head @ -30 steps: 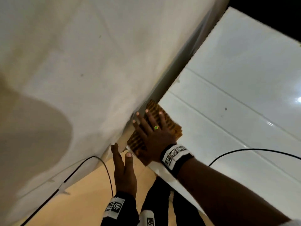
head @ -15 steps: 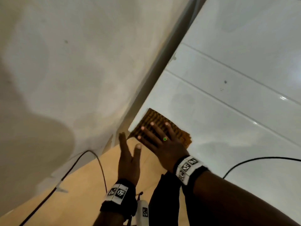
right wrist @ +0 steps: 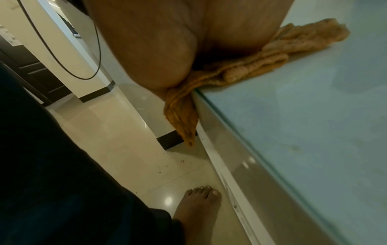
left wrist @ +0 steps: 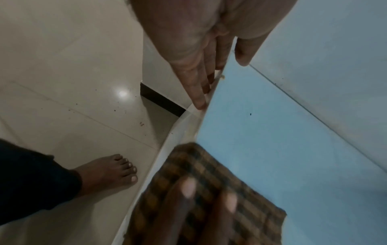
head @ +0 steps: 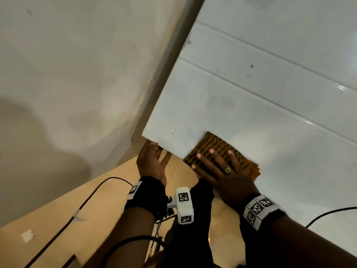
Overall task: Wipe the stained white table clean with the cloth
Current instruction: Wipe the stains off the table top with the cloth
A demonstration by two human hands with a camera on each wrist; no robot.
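Note:
A folded orange-brown checked cloth (head: 218,149) lies at the near edge of the white table (head: 251,105), close to its left corner. My right hand (head: 216,161) presses flat on the cloth with straight, spread fingers. In the right wrist view a corner of the cloth (right wrist: 184,116) hangs over the table edge (right wrist: 222,149) under my palm. My left hand (head: 154,157) is held flat just below the table's corner, its straight fingers (left wrist: 199,92) against the rim. Small dark specks (head: 251,66) dot the tabletop farther in.
A pale wall (head: 77,74) runs along the table's left side with a narrow gap between them. Below lies a glossy tiled floor (left wrist: 73,99) with crumbs, and my bare foot (left wrist: 113,172) stands close to the table. Black cables (head: 328,213) trail over the tabletop and floor.
My right hand has slid the cloth from the table's left corner toward the right along the near edge. My left hand has risen to the corner's rim.

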